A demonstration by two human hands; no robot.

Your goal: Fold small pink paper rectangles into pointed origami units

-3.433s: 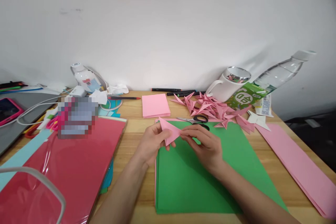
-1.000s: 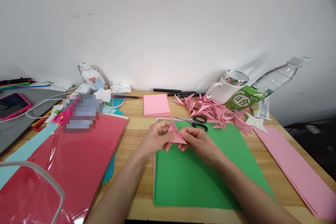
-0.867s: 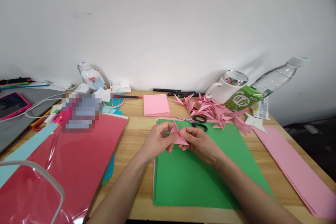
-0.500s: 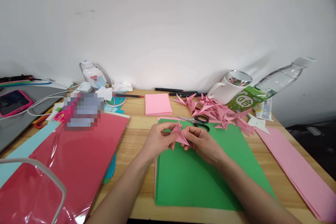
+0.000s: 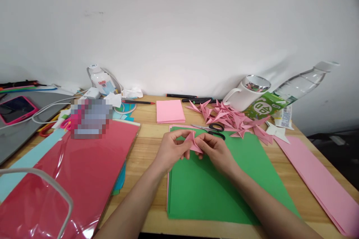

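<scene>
Paper (image 5: 196,149), pink and folded to points, is held up over the far part of the green card (image 5: 218,194). White wall (image 5: 179,37) rises at the back, and the wooden desk (image 5: 148,142) reaches to its foot. To the left lies the red pack (image 5: 84,168) in glossy wrap; the green card is in the middle, with pink strips (image 5: 316,183) off to its right. Behind those strips comes a clear bottle (image 5: 303,84), then a heap of folded pink pieces (image 5: 228,115) in front of the white mug (image 5: 244,95) and green carton (image 5: 260,106). The left hand (image 5: 173,148) pinches the paper between thumb and fingers; the right hand (image 5: 217,151) grips its other side, fingertips close to the left's. Beyond them sit square pink sheets (image 5: 170,112), with scissors (image 5: 209,130) lying just behind the right hand, partly on the green card. Slimmest is a black marker (image 5: 181,96) along the wall.
</scene>
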